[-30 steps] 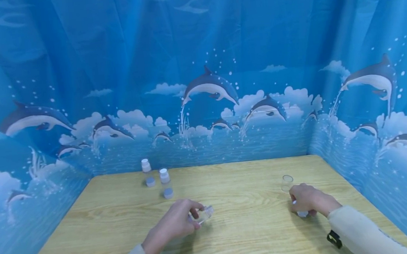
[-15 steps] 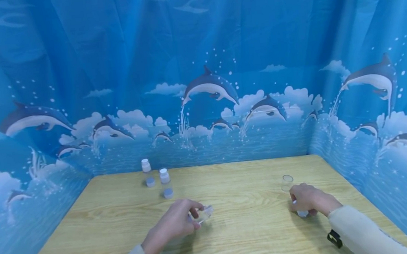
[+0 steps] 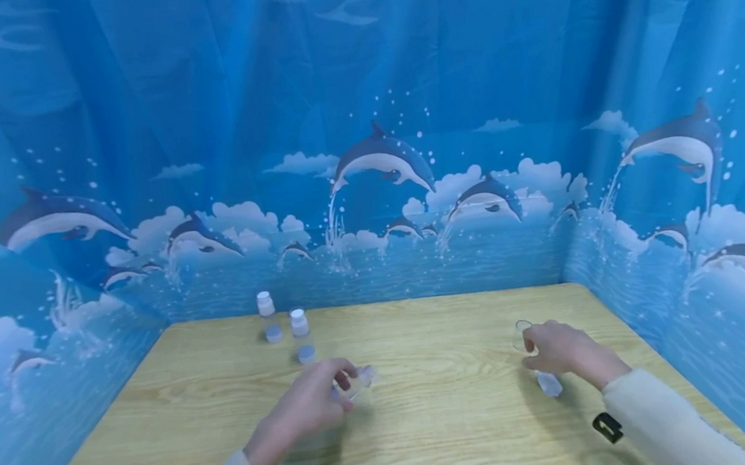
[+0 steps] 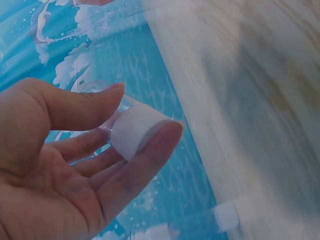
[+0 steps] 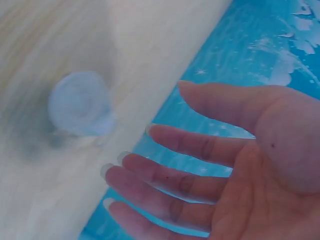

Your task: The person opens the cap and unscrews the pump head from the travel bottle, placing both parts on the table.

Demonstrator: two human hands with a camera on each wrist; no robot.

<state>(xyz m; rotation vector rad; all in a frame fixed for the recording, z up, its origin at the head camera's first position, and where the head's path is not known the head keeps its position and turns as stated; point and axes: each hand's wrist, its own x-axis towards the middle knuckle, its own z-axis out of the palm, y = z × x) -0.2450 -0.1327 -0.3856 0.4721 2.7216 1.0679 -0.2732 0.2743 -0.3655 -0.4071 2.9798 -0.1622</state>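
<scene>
My left hand (image 3: 308,400) grips a small clear bottle (image 3: 363,375) over the table's left half. The bottle lies tilted, its clear neck end toward the right. In the left wrist view, thumb and fingers pinch it around the white base (image 4: 137,127), and its clear part is partly behind the thumb. At the right, my right hand (image 3: 562,349) hovers with spread, relaxed fingers and holds nothing. Just below it on the table sits a pale, translucent roundish piece (image 3: 549,384), blurred in the right wrist view. A clear cup (image 3: 520,332) stands right beyond the right fingertips, partly covered by them.
Two clear bottles with white caps, a rear one (image 3: 268,316) and a nearer one (image 3: 301,334), stand at the back left of the wooden table (image 3: 432,436). A blue dolphin-print curtain (image 3: 355,54) encloses the table's back and sides.
My right hand has let go of the pale piece and risen slightly away from it toward the cup. The left hand has shifted a little left and up with the bottle.
</scene>
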